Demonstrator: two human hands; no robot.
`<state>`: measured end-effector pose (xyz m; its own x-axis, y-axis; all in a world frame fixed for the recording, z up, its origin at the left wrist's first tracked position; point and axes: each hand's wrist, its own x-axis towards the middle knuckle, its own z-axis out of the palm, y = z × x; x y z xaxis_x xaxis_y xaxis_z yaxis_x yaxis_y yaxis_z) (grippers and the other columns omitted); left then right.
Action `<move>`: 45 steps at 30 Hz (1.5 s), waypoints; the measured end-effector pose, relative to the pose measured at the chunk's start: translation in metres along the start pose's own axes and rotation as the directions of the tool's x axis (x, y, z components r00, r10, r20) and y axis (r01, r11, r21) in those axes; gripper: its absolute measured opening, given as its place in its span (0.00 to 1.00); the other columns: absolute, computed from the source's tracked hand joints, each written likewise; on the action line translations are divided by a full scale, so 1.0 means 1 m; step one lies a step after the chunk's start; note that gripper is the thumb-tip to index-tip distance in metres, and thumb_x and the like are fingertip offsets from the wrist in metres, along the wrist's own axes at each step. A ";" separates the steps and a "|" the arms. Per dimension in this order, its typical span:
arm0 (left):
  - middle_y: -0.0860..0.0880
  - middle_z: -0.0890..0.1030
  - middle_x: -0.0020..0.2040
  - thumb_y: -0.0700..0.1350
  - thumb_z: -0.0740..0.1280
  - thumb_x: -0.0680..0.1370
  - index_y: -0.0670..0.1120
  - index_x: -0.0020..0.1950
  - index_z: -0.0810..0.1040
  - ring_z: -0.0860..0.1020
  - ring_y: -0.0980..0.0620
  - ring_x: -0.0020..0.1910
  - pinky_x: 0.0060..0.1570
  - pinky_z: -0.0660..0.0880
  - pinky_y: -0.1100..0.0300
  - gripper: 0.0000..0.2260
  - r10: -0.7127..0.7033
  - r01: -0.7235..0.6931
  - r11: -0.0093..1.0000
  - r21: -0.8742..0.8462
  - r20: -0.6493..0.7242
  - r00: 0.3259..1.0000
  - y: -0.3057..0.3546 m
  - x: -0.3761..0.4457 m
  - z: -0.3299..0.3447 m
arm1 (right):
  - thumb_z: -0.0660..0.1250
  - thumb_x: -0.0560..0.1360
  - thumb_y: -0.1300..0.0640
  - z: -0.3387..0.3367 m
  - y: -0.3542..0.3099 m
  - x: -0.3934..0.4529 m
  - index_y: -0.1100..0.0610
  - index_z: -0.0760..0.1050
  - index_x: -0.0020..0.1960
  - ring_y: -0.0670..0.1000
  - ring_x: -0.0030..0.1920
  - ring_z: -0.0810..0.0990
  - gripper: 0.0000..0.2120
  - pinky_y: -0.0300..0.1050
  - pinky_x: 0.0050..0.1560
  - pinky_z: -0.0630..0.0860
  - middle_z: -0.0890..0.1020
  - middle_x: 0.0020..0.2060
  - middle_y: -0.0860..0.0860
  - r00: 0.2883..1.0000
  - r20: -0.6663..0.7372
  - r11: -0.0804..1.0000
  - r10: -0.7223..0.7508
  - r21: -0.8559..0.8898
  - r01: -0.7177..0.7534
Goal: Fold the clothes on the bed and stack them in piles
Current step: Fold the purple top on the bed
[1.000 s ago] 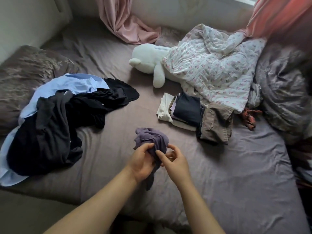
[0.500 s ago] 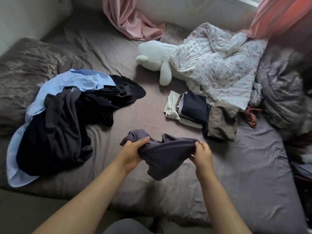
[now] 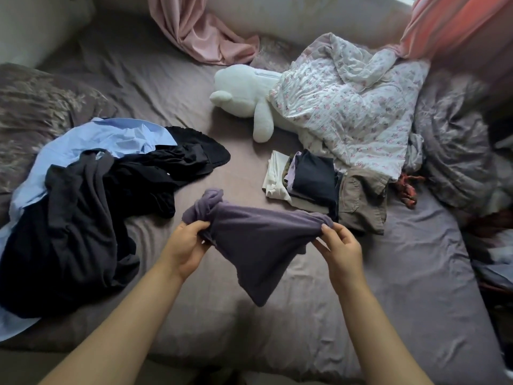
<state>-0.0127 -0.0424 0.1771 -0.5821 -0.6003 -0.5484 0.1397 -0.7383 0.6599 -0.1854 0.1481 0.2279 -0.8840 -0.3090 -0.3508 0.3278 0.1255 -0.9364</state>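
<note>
Your hands have drawn apart since a second ago, left hand [image 3: 186, 247] and right hand [image 3: 342, 252] each pinching the purple garment [image 3: 256, 245], now stretched in the air just before the folded pile [image 3: 313, 182]; next, find its edges and lay it flat.

White plush toy [image 3: 244, 98] half under floral blanket [image 3: 347, 107] (rumpled); pink curtain [image 3: 205, 34] behind; patterned pillow [image 3: 36, 107] left.

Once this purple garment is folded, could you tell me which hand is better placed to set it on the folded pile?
Probably the right hand. It grips the purple garment at the end nearest the folded pile; the left hand holds the end toward the unfolded heap.
</note>
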 end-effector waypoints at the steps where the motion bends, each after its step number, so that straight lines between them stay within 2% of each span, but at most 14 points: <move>1: 0.47 0.83 0.47 0.28 0.53 0.76 0.44 0.60 0.76 0.78 0.52 0.42 0.37 0.75 0.62 0.20 -0.002 0.003 1.000 -0.021 0.009 1.000 0.002 0.004 -0.001 | 0.62 0.79 0.66 0.000 0.002 0.003 0.62 0.76 0.48 0.48 0.41 0.80 0.05 0.41 0.46 0.80 0.80 0.41 0.55 1.000 0.010 0.999 0.004 0.034 -0.004; 7: 0.47 0.80 0.29 0.29 0.56 0.77 0.41 0.48 0.75 0.77 0.53 0.26 0.25 0.74 0.63 0.11 -0.122 0.166 0.973 0.163 -0.251 0.960 -0.057 0.042 -0.044 | 0.64 0.77 0.69 -0.002 0.106 0.028 0.61 0.76 0.40 0.50 0.38 0.78 0.08 0.36 0.38 0.80 0.79 0.35 0.55 0.976 -0.006 0.974 0.216 -0.065 -0.216; 12: 0.42 0.75 0.53 0.35 0.62 0.79 0.45 0.61 0.67 0.74 0.46 0.48 0.42 0.67 0.58 0.12 -0.242 0.460 0.843 0.280 -0.567 0.787 -0.160 0.075 -0.120 | 0.67 0.75 0.66 -0.024 0.255 0.043 0.58 0.77 0.37 0.48 0.36 0.74 0.10 0.40 0.36 0.71 0.77 0.32 0.53 0.825 -0.078 0.725 0.560 -0.435 -0.534; 16: 0.37 0.73 0.63 0.33 0.65 0.77 0.37 0.68 0.68 0.74 0.40 0.60 0.54 0.69 0.53 0.20 -0.130 0.532 0.659 0.532 -0.616 0.777 -0.207 0.091 -0.152 | 0.70 0.74 0.65 -0.036 0.306 0.062 0.58 0.76 0.36 0.49 0.34 0.75 0.09 0.41 0.39 0.73 0.80 0.32 0.52 0.859 -0.065 0.583 0.508 -0.709 -0.398; 18: 0.37 0.73 0.64 0.34 0.67 0.75 0.38 0.67 0.70 0.74 0.39 0.60 0.59 0.69 0.51 0.20 0.002 0.465 0.548 0.695 -0.557 0.831 -0.212 0.100 -0.153 | 0.70 0.73 0.64 -0.028 0.305 0.082 0.60 0.77 0.47 0.52 0.43 0.78 0.04 0.43 0.49 0.76 0.82 0.43 0.57 0.916 0.020 0.604 0.401 -0.757 -0.248; 22: 0.44 0.73 0.67 0.41 0.69 0.74 0.44 0.70 0.71 0.70 0.41 0.66 0.64 0.66 0.49 0.24 0.244 0.156 0.115 0.981 -0.180 0.953 -0.201 0.129 -0.131 | 0.71 0.72 0.63 -0.003 0.291 0.127 0.63 0.76 0.61 0.55 0.57 0.76 0.17 0.46 0.61 0.71 0.77 0.57 0.58 0.968 0.242 0.544 0.063 -0.822 0.170; 25: 0.47 0.62 0.76 0.46 0.68 0.76 0.48 0.77 0.57 0.61 0.46 0.74 0.70 0.61 0.52 0.33 0.116 -0.041 -0.067 0.997 0.048 0.992 -0.197 0.162 -0.113 | 0.67 0.70 0.64 0.021 0.290 0.152 0.59 0.79 0.59 0.58 0.60 0.77 0.17 0.51 0.61 0.73 0.79 0.60 0.55 0.802 0.597 0.334 0.014 -0.759 0.559; 28: 0.46 0.64 0.75 0.52 0.68 0.76 0.48 0.79 0.49 0.64 0.46 0.73 0.67 0.63 0.52 0.38 -0.004 0.012 -0.194 0.981 -0.013 1.000 -0.197 0.189 -0.103 | 0.64 0.68 0.63 0.032 0.292 0.165 0.55 0.74 0.66 0.58 0.67 0.72 0.25 0.53 0.62 0.70 0.74 0.67 0.53 0.649 0.752 -0.006 0.117 -0.653 0.758; 30: 0.45 0.74 0.67 0.52 0.67 0.77 0.47 0.76 0.58 0.71 0.43 0.66 0.62 0.66 0.53 0.32 0.030 0.010 -0.274 0.962 -0.001 1.000 -0.201 0.190 -0.103 | 0.61 0.74 0.61 0.029 0.288 0.168 0.53 0.64 0.72 0.57 0.67 0.70 0.27 0.49 0.60 0.66 0.69 0.69 0.53 0.708 0.682 -0.222 0.182 -0.673 0.705; 32: 0.46 0.80 0.57 0.48 0.67 0.76 0.47 0.66 0.70 0.76 0.42 0.57 0.56 0.67 0.53 0.20 0.120 -0.100 -0.330 0.939 0.146 0.982 -0.208 0.178 -0.111 | 0.60 0.75 0.62 0.017 0.286 0.169 0.55 0.64 0.71 0.58 0.60 0.76 0.25 0.49 0.55 0.67 0.74 0.62 0.56 0.777 0.612 -0.304 0.147 -0.720 0.624; 34: 0.46 0.82 0.43 0.45 0.72 0.71 0.48 0.55 0.77 0.80 0.42 0.44 0.46 0.68 0.53 0.13 0.096 -0.233 -0.358 0.904 0.284 0.954 -0.214 0.156 -0.127 | 0.70 0.65 0.63 -0.002 0.284 0.165 0.60 0.75 0.58 0.58 0.43 0.82 0.21 0.49 0.45 0.72 0.83 0.43 0.58 0.785 0.614 -0.301 0.088 -0.734 0.608; 37: 0.51 0.78 0.31 0.44 0.73 0.61 0.50 0.40 0.76 0.78 0.46 0.31 0.37 0.60 0.58 0.10 -0.011 -0.411 -0.408 0.815 0.446 0.895 -0.222 0.117 -0.160 | 0.75 0.52 0.60 -0.044 0.286 0.156 0.58 0.78 0.38 0.55 0.26 0.79 0.16 0.47 0.30 0.72 0.78 0.25 0.55 0.782 0.622 -0.303 0.041 -0.738 0.603; 41: 0.53 0.74 0.33 0.51 0.60 0.63 0.52 0.39 0.77 0.74 0.51 0.33 0.37 0.61 0.59 0.10 -0.139 -0.564 -0.453 0.691 0.570 0.810 -0.227 0.063 -0.189 | 0.79 0.50 0.56 -0.102 0.281 0.139 0.59 0.81 0.46 0.55 0.29 0.81 0.25 0.48 0.34 0.74 0.82 0.29 0.55 0.883 0.453 -0.324 0.120 -0.823 0.467; 45: 0.53 0.73 0.34 0.53 0.58 0.63 0.52 0.35 0.77 0.73 0.51 0.33 0.35 0.58 0.56 0.09 -0.210 -0.591 -0.499 0.634 0.573 0.792 -0.246 0.029 -0.208 | 0.63 0.73 0.47 -0.141 0.279 0.121 0.52 0.69 0.61 0.52 0.56 0.80 0.18 0.44 0.52 0.71 0.81 0.55 0.50 0.950 0.140 -0.425 0.279 -0.869 0.253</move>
<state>0.1024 0.0578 -0.1078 -0.9496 -0.1444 -0.2782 -0.2334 0.9182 0.3201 -0.2483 0.2788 -0.0747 -0.7017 -0.3905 -0.5959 -0.6527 0.6877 0.3179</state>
